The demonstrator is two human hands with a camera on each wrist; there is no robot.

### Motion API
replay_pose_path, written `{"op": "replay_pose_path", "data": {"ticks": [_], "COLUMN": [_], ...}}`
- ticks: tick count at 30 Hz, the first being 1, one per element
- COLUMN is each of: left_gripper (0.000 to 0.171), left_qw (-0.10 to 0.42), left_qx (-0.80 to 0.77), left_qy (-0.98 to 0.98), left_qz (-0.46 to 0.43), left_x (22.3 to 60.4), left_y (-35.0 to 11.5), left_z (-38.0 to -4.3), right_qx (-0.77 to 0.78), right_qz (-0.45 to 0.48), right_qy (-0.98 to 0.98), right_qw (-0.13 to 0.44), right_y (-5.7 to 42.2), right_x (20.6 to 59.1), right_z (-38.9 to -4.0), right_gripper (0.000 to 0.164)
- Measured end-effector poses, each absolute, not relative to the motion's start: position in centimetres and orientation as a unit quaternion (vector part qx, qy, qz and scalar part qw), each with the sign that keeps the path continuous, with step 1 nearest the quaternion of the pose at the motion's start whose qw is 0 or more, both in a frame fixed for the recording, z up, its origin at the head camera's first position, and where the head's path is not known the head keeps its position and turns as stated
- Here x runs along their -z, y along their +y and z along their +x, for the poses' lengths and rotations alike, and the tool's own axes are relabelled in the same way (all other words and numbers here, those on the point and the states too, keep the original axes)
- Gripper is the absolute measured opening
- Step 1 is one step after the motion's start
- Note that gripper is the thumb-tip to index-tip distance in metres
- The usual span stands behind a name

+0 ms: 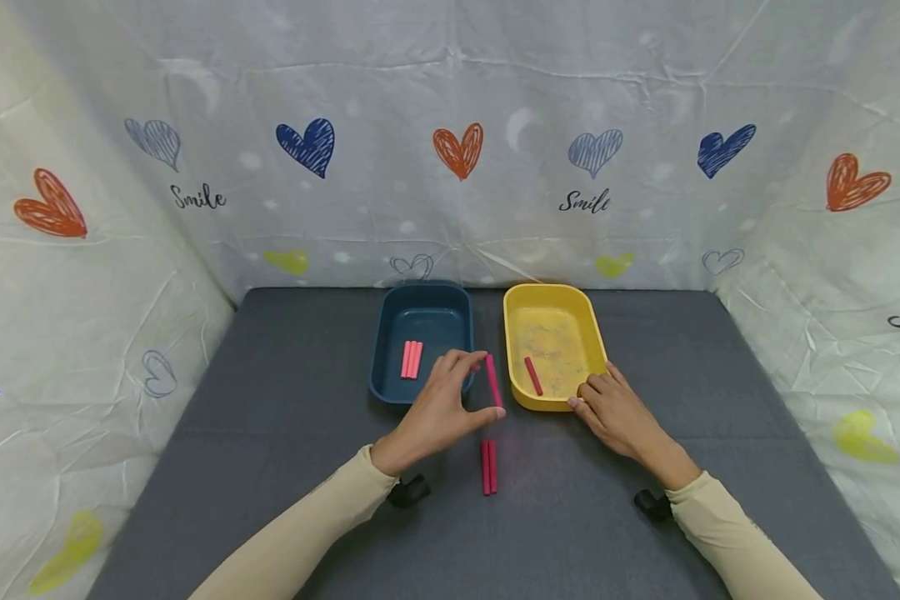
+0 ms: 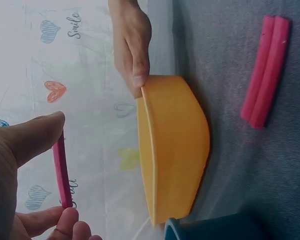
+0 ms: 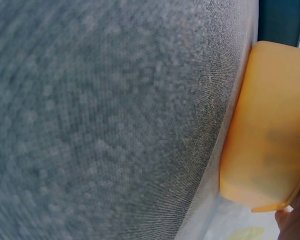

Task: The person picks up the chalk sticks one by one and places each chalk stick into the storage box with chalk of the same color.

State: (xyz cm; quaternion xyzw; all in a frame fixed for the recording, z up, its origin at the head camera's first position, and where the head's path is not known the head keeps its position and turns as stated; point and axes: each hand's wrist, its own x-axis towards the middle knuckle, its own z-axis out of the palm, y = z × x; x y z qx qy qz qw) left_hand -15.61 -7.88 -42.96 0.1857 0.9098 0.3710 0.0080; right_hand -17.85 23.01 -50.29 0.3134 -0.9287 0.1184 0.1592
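My left hand [image 1: 438, 412] pinches a magenta stick [image 1: 493, 380], which looks like modelling clay, by its two ends between thumb and fingertips. The stick is raised in the gap between a dark blue tray [image 1: 377, 367] and a yellow tray [image 1: 595, 333]. With my right hand [image 1: 622, 417] I grip the yellow tray's near right corner, thumb on the front rim. Inside that tray lies one dark red stick [image 1: 533, 376]. Light pink sticks [image 1: 412, 360] lie side by side in the blue tray. Two more magenta sticks [image 2: 266, 72] lie together on the table, nearer to me.
The grey cloth-covered table [image 1: 285, 467] runs back to a white curtain [image 1: 390, 208] printed with hearts, which also hangs at both sides. The two trays stand side by side near the table's back edge. A black strap [image 1: 408, 492] sits at my left wrist.
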Motion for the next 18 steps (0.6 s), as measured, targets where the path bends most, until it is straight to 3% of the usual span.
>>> {"op": "replay_pose_path", "data": {"ticks": [18], "left_gripper": [0.080], "left_qw": [0.020], "left_qx": [-0.388], "left_qy": [0.897], "left_qz": [0.210], "left_x": [42.2], "left_y": [-4.9], "left_z": [-18.1], "right_qx": [-0.114], "right_qz": [0.310], "right_qy": [-0.930], "right_qw": [0.162], "right_y": [23.1], "right_x": [50.6], "right_z": [-18.0], "right_gripper": [0.021]}}
